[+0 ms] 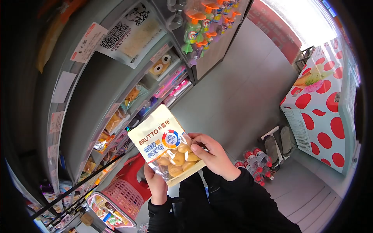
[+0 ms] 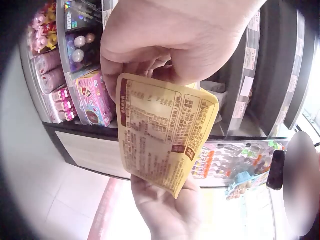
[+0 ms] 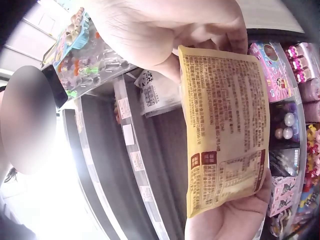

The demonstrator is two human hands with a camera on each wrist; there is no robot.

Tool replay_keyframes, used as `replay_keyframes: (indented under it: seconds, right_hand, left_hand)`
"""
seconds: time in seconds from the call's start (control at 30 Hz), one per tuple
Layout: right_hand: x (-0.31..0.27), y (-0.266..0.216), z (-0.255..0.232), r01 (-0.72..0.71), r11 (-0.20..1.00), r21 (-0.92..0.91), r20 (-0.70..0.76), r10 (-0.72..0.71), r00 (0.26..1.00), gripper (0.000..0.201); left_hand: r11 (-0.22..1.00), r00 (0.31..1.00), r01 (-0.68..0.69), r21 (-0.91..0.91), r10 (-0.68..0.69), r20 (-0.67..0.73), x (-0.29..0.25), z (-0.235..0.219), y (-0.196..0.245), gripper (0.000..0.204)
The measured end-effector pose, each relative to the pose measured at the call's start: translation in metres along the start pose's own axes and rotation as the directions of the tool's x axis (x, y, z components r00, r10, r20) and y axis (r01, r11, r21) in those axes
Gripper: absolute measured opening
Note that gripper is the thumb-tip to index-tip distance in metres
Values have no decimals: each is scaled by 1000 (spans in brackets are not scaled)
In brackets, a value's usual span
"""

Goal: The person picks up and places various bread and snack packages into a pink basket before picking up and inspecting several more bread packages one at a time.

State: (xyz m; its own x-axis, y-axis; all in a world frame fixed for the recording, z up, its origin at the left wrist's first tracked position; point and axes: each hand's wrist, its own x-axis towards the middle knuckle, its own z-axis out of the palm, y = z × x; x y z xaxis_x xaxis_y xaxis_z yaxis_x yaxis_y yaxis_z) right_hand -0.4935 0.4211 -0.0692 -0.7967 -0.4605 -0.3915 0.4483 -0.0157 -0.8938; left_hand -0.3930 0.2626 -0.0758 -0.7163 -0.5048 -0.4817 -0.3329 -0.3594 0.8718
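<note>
A cream-coloured bag of small round bread buns [image 1: 171, 145], printed BRUTTO, is held up in front of the body, tilted. Its clear window shows several golden buns in the head view. My left hand [image 1: 156, 185] grips the lower left edge, and my right hand [image 1: 213, 155] pinches the right edge with the thumb on the front. Both wrist views show the back of the bag [image 2: 155, 127], covered in small brown print. The right hand [image 2: 167, 207] is at the opposite edge from the left hand [image 2: 175, 40] there.
Shelves [image 1: 105, 73] with price tags and packaged goods run along the left. A pink basket [image 1: 124, 198] with packets stands low at left. Red-capped bottles [image 1: 256, 163] are on the floor, near a polka-dot freezer [image 1: 318, 108] at right. Colourful toys [image 1: 198, 31] hang at the shelf end.
</note>
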Motion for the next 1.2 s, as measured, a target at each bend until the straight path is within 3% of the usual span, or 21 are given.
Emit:
replay_keyframes:
  seconds: [0.1,0.13,0.17,0.2,0.27,0.33,0.47,0.7,0.8,1.2]
  right_hand:
    - [-4,-1,1,48,998,-46,-24,-49,998,17]
    - [-5,-2,2,97,991,-93,-18,-99,995,18]
    - [-6,-8,2,58,992,-109,-6,-59,998,19]
    - [-10,-11,6,-2,1000,13,-34,3,999,21]
    - [-13,-11,11,-21,997,68,-39,24,999,20]
    - [-19,-12,18,-86,984,159,-11,89,996,17]
    - [-26,-14,41,-102,990,99,64,96,993,19]
    - [-25,-2,91,-204,974,101,197,182,963,16]
    - [-21,8,111,-225,973,58,259,203,944,15]
    - [-17,31,183,-221,975,-26,264,220,939,12]
  left_hand:
    - [999,1000,8,-44,-8,-6,-2,-2,0,29]
    - [1000,1000,-13,6,13,-7,-5,-3,3,27]
    - [999,1000,-6,37,7,-12,-10,0,10,25]
    - [998,1000,-2,69,4,-31,-13,2,18,24]
    - [992,998,-56,109,56,5,-19,-3,26,23]
    - [999,992,-54,4,53,116,-26,-16,33,22]
    - [986,995,-75,-150,85,60,-43,-39,38,22]
    - [982,997,-75,-173,76,0,-70,-99,43,18]
    - [962,997,-79,-262,73,-35,-76,-120,32,18]
    - [882,987,-159,-443,128,-99,-87,-181,23,11]
